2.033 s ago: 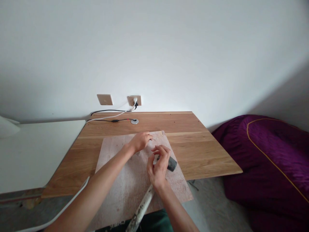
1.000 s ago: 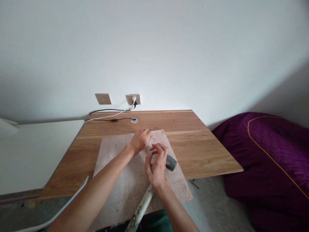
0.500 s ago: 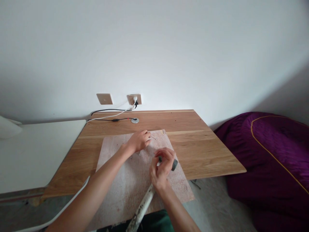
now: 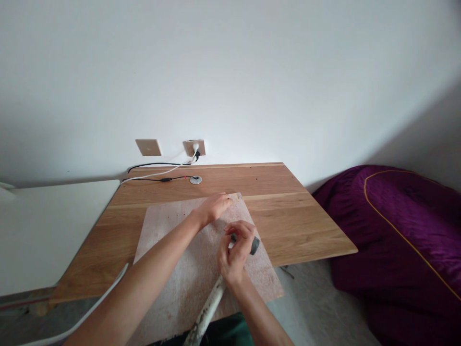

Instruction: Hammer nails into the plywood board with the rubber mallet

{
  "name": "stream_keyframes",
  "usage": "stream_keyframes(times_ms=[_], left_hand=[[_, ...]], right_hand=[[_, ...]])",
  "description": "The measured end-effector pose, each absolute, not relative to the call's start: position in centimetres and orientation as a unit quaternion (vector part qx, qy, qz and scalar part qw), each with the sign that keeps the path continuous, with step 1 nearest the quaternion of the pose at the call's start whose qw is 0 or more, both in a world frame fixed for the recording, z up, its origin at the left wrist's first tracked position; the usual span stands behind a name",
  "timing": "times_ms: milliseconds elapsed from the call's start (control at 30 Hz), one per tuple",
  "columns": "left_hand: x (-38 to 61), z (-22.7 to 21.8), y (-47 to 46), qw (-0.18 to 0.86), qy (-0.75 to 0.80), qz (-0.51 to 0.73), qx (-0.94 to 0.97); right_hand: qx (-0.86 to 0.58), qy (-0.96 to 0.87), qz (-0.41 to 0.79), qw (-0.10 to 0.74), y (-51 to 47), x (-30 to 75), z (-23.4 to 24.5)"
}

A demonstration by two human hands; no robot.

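Observation:
A pale pinkish board (image 4: 180,269) lies on the wooden desk (image 4: 288,211). My left hand (image 4: 215,207) rests near the board's far edge, fingers curled together over something too small to make out. My right hand (image 4: 236,250) is closer to me, its fingers closed around the upper part of a hammer. The hammer's dark head (image 4: 254,245) sticks out to the right of the hand. Its worn, whitish handle (image 4: 207,310) runs down toward me over the board's near edge.
Two wall plates (image 4: 194,147) sit above the desk, with white and black cables (image 4: 158,174) running from one to a round metal grommet (image 4: 196,180). A white surface (image 4: 43,230) adjoins the desk on the left. A purple bean bag (image 4: 403,240) lies on the floor, right.
My right hand has lowered and closed onto the hammer near its head. My left hand has slid slightly toward the board's far edge. The view has shifted a little.

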State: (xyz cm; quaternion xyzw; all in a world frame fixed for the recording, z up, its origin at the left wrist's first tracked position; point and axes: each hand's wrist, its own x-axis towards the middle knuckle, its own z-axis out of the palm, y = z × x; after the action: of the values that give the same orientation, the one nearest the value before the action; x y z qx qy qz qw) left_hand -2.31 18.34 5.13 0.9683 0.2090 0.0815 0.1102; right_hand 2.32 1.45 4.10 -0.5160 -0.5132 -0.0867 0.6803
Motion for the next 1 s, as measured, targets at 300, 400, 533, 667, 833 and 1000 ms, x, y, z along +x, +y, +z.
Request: stream_keyframes(times_ms=[300,400,533,667,833,1000], left_hand=[[-4.8,7.7,15.7,0.075,0.231,0.097,0.965],[-7.8,6.8,13.8,0.078,0.248,0.100,0.960],[-11.3,5.2,11.0,0.082,0.268,0.102,0.955],[-15.6,3.8,8.6,0.068,0.319,0.162,0.931],[-22.7,1.8,6.3,0.022,0.444,0.226,0.867],[-26.0,1.4,4.6,0.061,0.452,0.204,0.866]], right_hand=[[-0.517,-0.518,-0.084,0.676,1.4,2.4,4.2],[-0.521,-0.518,-0.082,0.673,1.3,2.4,4.2],[-0.530,-0.526,-0.067,0.662,1.3,2.6,4.0],[-0.566,-0.581,0.017,0.584,2.1,2.7,3.4],[-0.626,-0.659,0.052,0.412,3.3,2.1,3.2],[-0.667,-0.702,-0.004,0.251,3.6,1.0,3.1]])
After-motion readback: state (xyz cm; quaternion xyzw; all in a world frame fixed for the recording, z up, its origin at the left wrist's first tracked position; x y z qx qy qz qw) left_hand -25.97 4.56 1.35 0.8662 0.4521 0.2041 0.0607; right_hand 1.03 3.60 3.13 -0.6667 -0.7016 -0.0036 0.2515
